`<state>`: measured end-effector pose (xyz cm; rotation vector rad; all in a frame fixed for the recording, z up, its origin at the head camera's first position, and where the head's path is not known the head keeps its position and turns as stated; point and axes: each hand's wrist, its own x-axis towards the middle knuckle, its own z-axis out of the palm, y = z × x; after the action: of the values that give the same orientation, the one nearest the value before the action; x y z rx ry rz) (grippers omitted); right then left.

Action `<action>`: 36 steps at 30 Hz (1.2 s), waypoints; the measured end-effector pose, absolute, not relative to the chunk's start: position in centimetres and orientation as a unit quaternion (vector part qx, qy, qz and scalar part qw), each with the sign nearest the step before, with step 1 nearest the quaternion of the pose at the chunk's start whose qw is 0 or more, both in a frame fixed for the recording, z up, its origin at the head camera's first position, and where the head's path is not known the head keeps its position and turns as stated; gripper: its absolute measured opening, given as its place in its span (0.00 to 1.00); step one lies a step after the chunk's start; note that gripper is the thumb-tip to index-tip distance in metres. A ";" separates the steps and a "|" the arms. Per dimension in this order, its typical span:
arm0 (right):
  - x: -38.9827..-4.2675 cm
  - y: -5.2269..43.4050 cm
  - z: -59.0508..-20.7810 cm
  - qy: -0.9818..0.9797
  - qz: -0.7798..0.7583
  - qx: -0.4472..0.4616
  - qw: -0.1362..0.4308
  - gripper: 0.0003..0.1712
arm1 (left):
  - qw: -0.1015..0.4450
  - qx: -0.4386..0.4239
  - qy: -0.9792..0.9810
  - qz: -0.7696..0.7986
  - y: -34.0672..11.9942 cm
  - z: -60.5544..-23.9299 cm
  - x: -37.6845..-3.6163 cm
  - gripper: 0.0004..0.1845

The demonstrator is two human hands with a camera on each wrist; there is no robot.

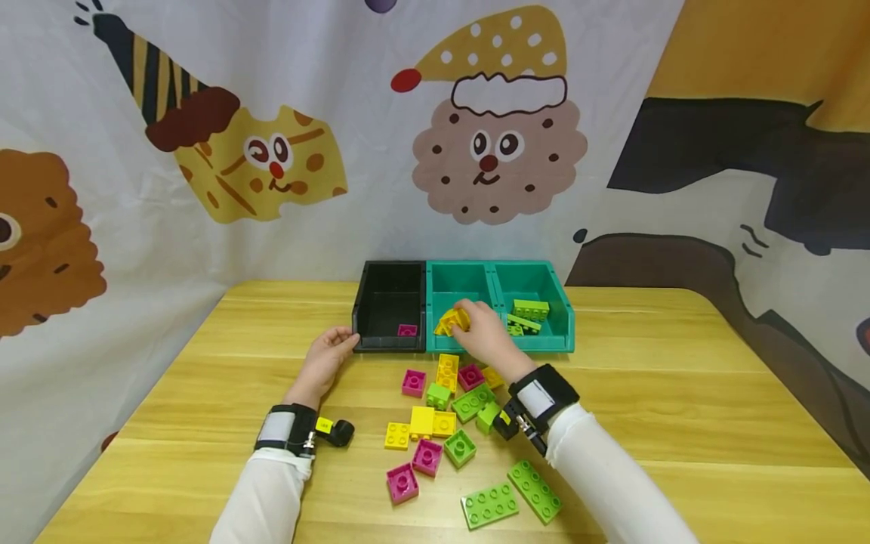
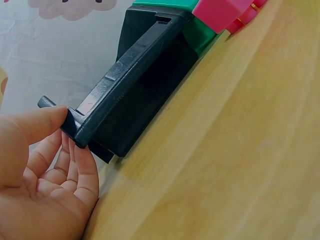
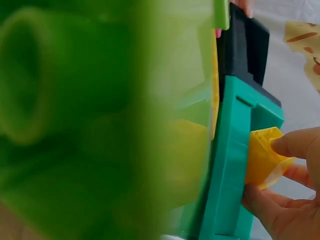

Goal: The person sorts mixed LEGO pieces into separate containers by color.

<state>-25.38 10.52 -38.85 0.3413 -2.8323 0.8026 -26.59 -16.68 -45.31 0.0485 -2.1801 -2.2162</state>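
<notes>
right hand [image 1: 488, 334] at the middle teal bin [image 1: 461, 279], yellow block [image 3: 262, 156] in grip; left hand [image 1: 322, 364] on the black bin [image 1: 390, 284].
right thumb and fingers slightly parted, pinching the yellow block just inside the bin's front wall. left thumb and fingertips nearly closed, pinching the black bin's front corner; magenta block [image 1: 407, 330] inside. green blocks [image 1: 531, 308] in right teal bin [image 1: 526, 278]; loose blocks [image 1: 489, 505] on table [image 1: 204, 393].
</notes>
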 end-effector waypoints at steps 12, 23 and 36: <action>-26.7 10.3 -39.8 -0.968 0.195 0.126 0.094 0.20 | 0.015 0.020 -0.705 -0.709 -16.6 -45.0 -26.4 0.11; -26.7 9.9 -40.0 -0.978 0.149 0.131 0.070 0.25 | 0.016 0.021 -0.699 -0.714 -16.5 -45.1 -26.5 0.09; -26.0 11.8 -38.5 -0.955 0.205 0.215 0.012 0.30 | 0.016 0.022 -0.700 -0.714 -16.6 -45.1 -26.5 0.09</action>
<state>-25.99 11.85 -38.48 0.6709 -2.9765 0.6378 -26.53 -16.61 -45.14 0.0683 -2.1760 -2.2205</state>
